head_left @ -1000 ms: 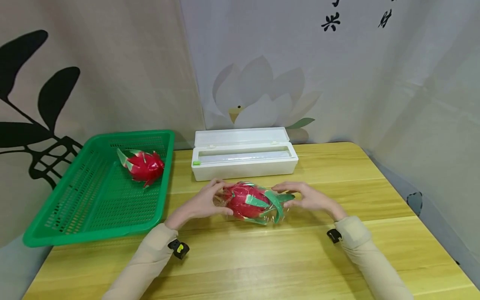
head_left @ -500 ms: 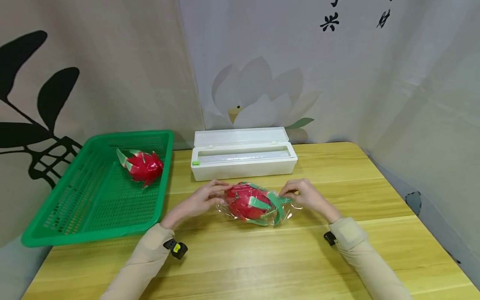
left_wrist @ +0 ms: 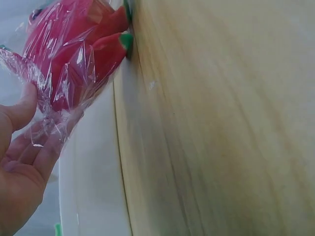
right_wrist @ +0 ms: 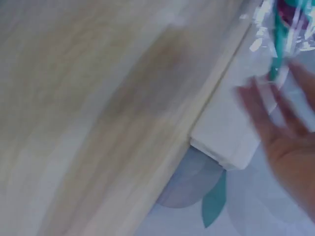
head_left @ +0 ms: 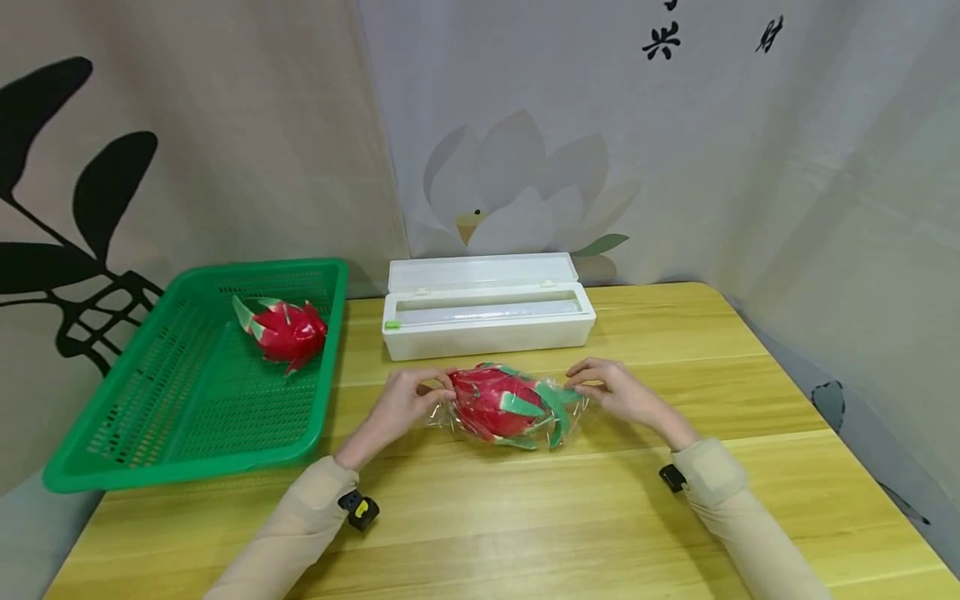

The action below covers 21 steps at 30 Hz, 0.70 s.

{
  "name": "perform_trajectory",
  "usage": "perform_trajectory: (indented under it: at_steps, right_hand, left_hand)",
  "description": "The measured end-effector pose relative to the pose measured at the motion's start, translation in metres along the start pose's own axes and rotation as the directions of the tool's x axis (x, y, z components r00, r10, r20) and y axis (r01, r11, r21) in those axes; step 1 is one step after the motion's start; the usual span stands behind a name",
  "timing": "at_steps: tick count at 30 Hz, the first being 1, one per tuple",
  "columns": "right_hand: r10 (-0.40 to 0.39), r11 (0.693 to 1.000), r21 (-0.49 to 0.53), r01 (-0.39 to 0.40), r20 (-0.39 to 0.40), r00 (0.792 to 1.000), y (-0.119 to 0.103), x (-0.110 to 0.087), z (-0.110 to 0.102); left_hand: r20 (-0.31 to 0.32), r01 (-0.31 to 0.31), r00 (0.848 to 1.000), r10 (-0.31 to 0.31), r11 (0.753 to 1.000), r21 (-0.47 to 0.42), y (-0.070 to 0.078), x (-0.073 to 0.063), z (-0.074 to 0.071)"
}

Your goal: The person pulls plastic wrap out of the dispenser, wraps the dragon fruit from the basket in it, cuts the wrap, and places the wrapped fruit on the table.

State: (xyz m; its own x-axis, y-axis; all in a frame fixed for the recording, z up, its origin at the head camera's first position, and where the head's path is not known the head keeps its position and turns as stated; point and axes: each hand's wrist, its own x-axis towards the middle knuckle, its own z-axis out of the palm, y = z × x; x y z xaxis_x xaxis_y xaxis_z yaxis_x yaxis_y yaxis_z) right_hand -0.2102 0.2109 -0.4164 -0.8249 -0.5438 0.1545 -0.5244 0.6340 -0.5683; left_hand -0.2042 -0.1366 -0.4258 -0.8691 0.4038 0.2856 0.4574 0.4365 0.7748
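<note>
A red dragon fruit (head_left: 497, 403) with green scales lies on the table, wrapped in clear plastic wrap (left_wrist: 74, 73). At its left end, my left hand (head_left: 403, 407) holds the gathered wrap between thumb and fingers. The left wrist view shows the film bunched over those fingers (left_wrist: 47, 152), the thumb at its edge. My right hand (head_left: 617, 390) is at the fruit's other end, fingers loosely spread around the green tips. In the right wrist view this hand (right_wrist: 288, 128) is blurred, its fingertips close to the film and a green tip.
Behind the fruit stands a white wrap dispenser box (head_left: 487, 337) with its lid raised and a roll inside. A green plastic basket (head_left: 202, 417) at the left holds another dragon fruit (head_left: 292, 335). The wooden table (head_left: 540, 517) meets a printed curtain (head_left: 525, 100) at the back.
My left hand's thumb and fingers have shifted onto the wrap's left end. My right hand pinched the right end half a second ago and has now loosened its fingers. The fruit lies nearly still.
</note>
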Motion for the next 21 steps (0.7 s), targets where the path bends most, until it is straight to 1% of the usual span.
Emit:
perform_trajectory:
  at_steps: [2,4,7,10,13,15,17,21]
  right_hand:
    - [0.068,0.998,0.010,-0.068,0.028,0.997,-0.003,-0.003,-0.002]
    - [0.118,0.992,0.031,-0.119,0.048,0.992,-0.005,-0.006,-0.002]
    - [0.147,0.985,0.089,-0.151,0.054,0.988,-0.007,-0.006,0.001]
    - [0.139,0.981,0.136,-0.141,0.023,0.990,-0.006,-0.005,0.005]
    - [0.134,0.981,0.140,-0.134,0.009,0.991,-0.005,-0.004,0.008]
    - [0.124,0.982,0.138,-0.127,0.026,0.992,-0.004,-0.004,0.008]
    - [0.100,0.984,0.141,-0.108,0.060,0.993,-0.003,-0.005,0.007]
    - [0.012,0.994,0.106,-0.024,0.112,0.994,-0.002,-0.005,0.004]
  left_hand:
    - [0.000,-0.005,1.000,0.005,1.000,0.006,0.001,-0.001,0.000]
    - [0.001,-0.018,1.000,0.018,1.000,0.009,0.002,-0.002,0.001]
    - [0.007,-0.032,0.999,0.032,0.999,0.010,0.003,-0.003,0.002]
    - [0.016,-0.024,1.000,0.024,1.000,0.003,0.004,-0.004,0.004]
    - [0.032,0.021,0.999,-0.021,1.000,-0.010,0.006,-0.005,0.006]
    - [0.039,0.049,0.998,-0.049,0.999,-0.009,0.008,-0.006,0.007]
    - [0.042,0.085,0.996,-0.084,0.996,-0.011,0.010,-0.007,0.008]
    - [0.030,0.107,0.994,-0.108,0.994,0.019,0.013,-0.007,0.008]
